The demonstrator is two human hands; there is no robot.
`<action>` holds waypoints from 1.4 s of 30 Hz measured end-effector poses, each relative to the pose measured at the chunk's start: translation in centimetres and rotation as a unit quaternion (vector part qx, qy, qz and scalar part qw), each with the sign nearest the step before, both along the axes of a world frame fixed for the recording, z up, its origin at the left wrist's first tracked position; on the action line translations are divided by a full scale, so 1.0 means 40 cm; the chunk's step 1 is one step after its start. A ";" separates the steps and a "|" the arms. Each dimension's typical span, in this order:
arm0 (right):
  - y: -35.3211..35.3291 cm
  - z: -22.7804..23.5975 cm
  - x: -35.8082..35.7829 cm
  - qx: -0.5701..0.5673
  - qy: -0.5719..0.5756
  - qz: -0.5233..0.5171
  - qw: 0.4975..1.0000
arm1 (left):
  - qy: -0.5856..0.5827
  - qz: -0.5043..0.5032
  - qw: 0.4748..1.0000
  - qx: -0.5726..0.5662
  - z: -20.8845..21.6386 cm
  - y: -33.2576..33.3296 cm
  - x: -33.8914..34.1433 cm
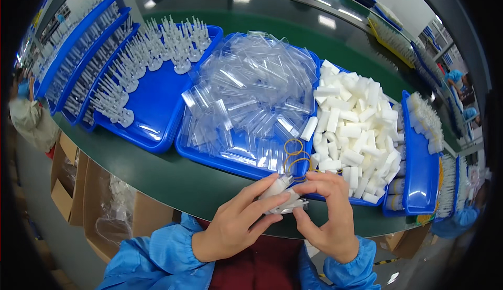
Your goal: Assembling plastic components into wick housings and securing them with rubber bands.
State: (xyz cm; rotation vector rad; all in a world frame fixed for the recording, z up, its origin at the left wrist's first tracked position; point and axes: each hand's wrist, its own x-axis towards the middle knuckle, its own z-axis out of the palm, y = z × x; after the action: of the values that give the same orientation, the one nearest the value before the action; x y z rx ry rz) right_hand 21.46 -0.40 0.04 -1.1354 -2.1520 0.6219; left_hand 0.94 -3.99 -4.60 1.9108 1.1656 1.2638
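Observation:
In front of my body, at the table's near edge, my left hand (236,225) is closed around a small bundle of white foam pieces (277,186) and clear plastic parts (293,205). My right hand (331,209) curls in from the other side, index finger and thumb at the bundle's right end. The fingers partly hide how the parts fit together. Just beyond the fingertips, yellow rubber bands (293,147) lie at the corner of a blue tray (230,167) heaped with clear plastic sleeves (257,80). Right of it, white foam blocks (352,131) fill another blue tray.
A blue tray (157,117) at left bears upright white plunger-like parts (181,43); similar filled trays (78,54) stack beside it. At right stands another blue tray (419,180) of parts. Open cardboard boxes (152,214) sit below the green table (152,172). Other people are at both sides.

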 end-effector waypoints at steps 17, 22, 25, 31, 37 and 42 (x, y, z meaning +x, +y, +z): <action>0.007 -0.025 -0.044 -0.064 0.157 0.083 0.982 | -0.077 -0.003 0.997 -0.010 0.003 -0.011 -0.053; 0.112 0.022 -0.064 0.014 0.047 0.092 0.995 | -0.097 -0.007 0.992 -0.076 -0.003 -0.022 -0.108; 0.230 0.015 -0.111 0.219 -0.165 0.104 0.956 | -0.273 0.013 0.937 -0.217 -0.029 -0.044 -0.097; 0.285 0.005 -0.152 0.289 -0.312 0.174 0.888 | -0.308 -0.003 0.925 -0.224 -0.038 -0.035 -0.090; 0.277 0.004 -0.143 0.256 -0.268 0.162 0.914 | -0.258 0.016 0.949 -0.181 -0.024 -0.036 -0.096; 0.149 0.057 -0.129 -0.058 0.135 0.070 0.987 | -0.250 0.055 0.951 -0.173 0.006 -0.032 -0.089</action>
State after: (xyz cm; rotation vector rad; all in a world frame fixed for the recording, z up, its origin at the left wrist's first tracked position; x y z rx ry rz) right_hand 16.31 5.57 2.32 -0.9050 -1.9925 0.9202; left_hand -2.62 -5.27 -4.35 1.1935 1.1354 1.3875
